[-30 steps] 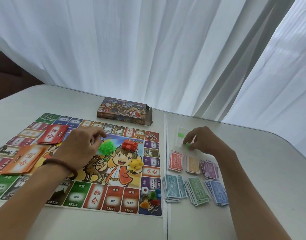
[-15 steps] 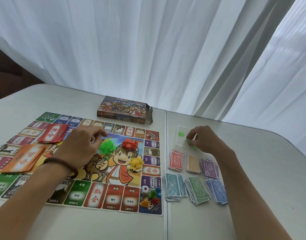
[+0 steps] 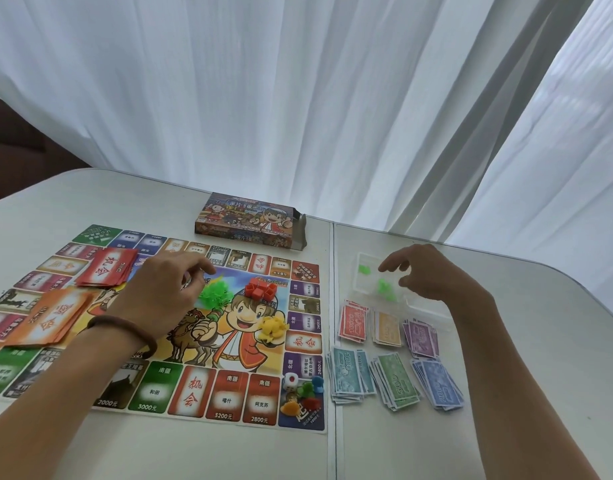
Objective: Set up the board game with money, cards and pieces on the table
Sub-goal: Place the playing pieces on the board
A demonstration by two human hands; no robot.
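The game board (image 3: 228, 393) lies flat on the left half of the table. On it are a red card deck (image 3: 107, 268), an orange card deck (image 3: 52, 317), and piles of green pieces (image 3: 216, 296), red pieces (image 3: 261, 291) and yellow pieces (image 3: 272, 329). My left hand (image 3: 166, 292) hovers beside the green pile with curled fingers; I cannot see whether anything is between them. My right hand (image 3: 433, 275) hovers with parted fingers over a clear plastic container (image 3: 426, 310) that holds a few loose green pieces (image 3: 383, 287). Several money stacks (image 3: 396, 384) lie in two rows below it.
The game box (image 3: 251, 220) stands at the back beyond the board. A die (image 3: 291, 381) and coloured pawns (image 3: 308, 393) sit on the board's near right corner. A seam (image 3: 333, 341) splits the table. White curtains hang behind; the table's right edge curves away.
My right hand has lifted off the green pieces in the clear container and its fingers have parted. My left hand has stayed beside the green pile.
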